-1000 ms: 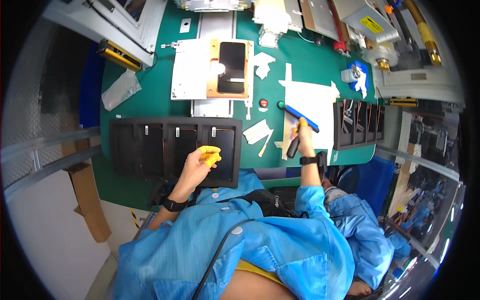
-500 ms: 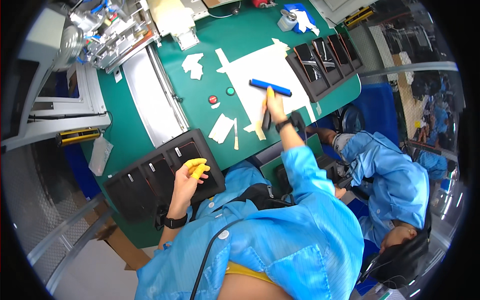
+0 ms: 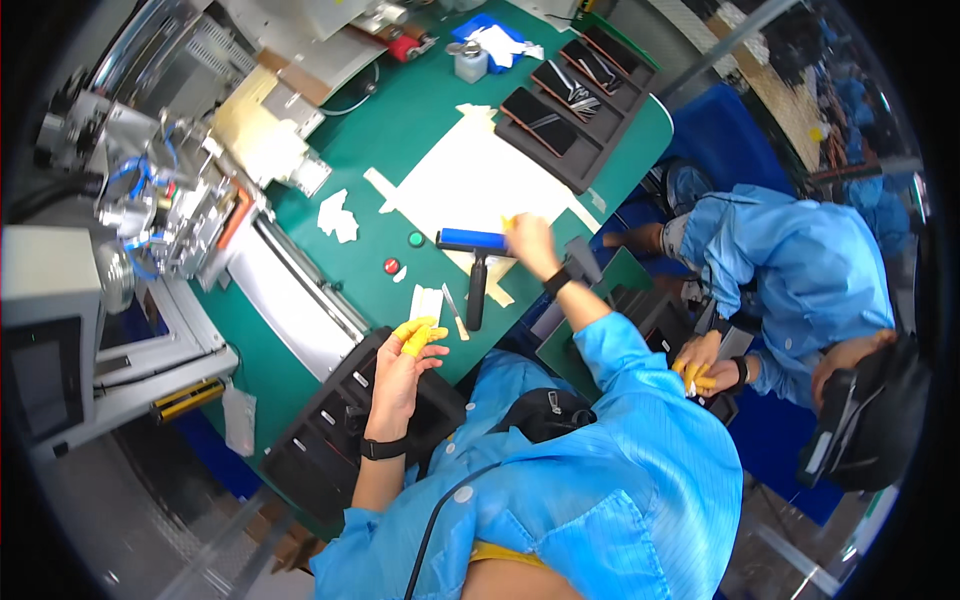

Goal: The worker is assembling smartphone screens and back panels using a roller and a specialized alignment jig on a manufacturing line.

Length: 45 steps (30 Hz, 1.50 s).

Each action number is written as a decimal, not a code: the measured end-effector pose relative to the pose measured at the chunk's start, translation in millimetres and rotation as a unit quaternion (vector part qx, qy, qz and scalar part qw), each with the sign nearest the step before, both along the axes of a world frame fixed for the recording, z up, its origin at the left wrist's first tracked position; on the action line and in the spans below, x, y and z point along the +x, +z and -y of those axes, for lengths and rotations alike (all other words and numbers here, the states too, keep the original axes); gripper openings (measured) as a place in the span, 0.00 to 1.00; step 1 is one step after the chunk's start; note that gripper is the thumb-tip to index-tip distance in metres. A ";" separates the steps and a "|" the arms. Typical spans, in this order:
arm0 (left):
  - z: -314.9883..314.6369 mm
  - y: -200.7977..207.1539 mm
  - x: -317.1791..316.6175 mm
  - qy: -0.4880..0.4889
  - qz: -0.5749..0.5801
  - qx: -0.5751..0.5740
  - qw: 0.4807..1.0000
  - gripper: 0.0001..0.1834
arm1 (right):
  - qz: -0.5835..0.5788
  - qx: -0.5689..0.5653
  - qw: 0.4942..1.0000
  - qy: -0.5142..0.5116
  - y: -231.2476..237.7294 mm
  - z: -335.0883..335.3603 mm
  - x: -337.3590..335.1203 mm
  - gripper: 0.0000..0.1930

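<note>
Head view: green workbench (image 3: 400, 130), left hand (image 3: 400, 365) fingers open, right hand (image 3: 530, 240) fingers unclear.

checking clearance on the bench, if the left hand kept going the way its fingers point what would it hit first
The left hand, with yellow fingertip covers, points up toward the small white strips on the green table. Those look first in line, though the hand's height above them is unclear.
</note>
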<state>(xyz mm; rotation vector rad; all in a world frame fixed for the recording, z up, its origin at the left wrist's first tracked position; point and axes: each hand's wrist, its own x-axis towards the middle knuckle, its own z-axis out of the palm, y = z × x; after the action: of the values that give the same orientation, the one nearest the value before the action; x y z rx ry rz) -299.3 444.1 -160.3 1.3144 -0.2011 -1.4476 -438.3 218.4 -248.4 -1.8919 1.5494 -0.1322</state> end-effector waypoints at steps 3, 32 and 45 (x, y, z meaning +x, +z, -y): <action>11.7 -6.7 -3.1 -0.024 -0.004 -0.016 1.000 0.14 | -0.076 -0.426 0.901 -0.020 -12.6 67.4 -35.0 0.12; -27.5 -34.7 -44.1 0.326 -0.023 -0.037 0.944 0.37 | -0.042 -0.124 0.985 -0.113 -45.2 142.8 -104.6 0.24; -272.9 -22.5 67.2 0.405 0.222 0.127 0.878 0.26 | 0.121 -0.068 0.971 0.194 56.1 -87.6 -16.0 0.15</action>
<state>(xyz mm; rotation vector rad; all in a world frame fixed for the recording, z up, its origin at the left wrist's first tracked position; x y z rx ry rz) -232.0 717.0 -182.8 1.6601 0.2409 -0.4563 -454.4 306.0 -192.3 -2.1590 1.0106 -0.2875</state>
